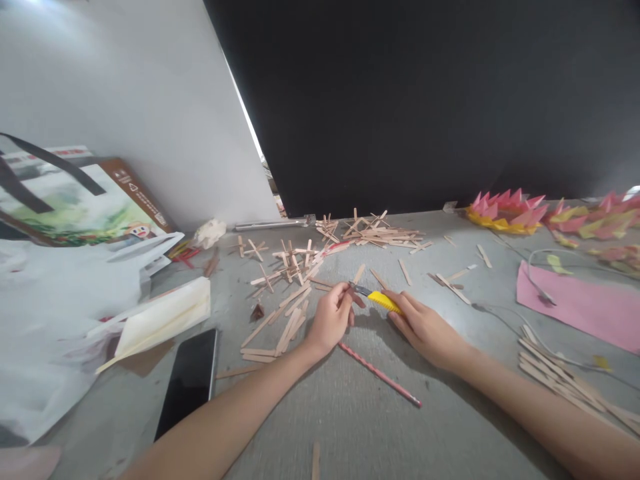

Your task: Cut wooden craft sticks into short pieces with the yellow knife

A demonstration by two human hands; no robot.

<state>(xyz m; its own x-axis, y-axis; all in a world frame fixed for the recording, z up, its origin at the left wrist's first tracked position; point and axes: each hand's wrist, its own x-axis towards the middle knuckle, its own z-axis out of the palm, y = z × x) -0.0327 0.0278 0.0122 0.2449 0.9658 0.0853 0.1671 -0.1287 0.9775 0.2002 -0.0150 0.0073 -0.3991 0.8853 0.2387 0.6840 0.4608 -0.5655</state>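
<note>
My right hand is closed on the handle of a yellow utility knife, its blade pointing left. The blade's tip reaches the fingertips of my left hand. Those left fingers are pinched together, and whatever sits between them is too small or hidden to name. Just below my left hand, a red-and-white patterned pencil lies slanted on the grey table. Loose wooden craft sticks are spread left of my hands. Beyond them stand and lie several crossed sticks and a larger heap of sticks.
On the left are a black phone, a white plastic bag and a printed carrier bag. To the right lie pink paper, a cable, more sticks and a pink-and-yellow folded paper ring. A black panel rises behind.
</note>
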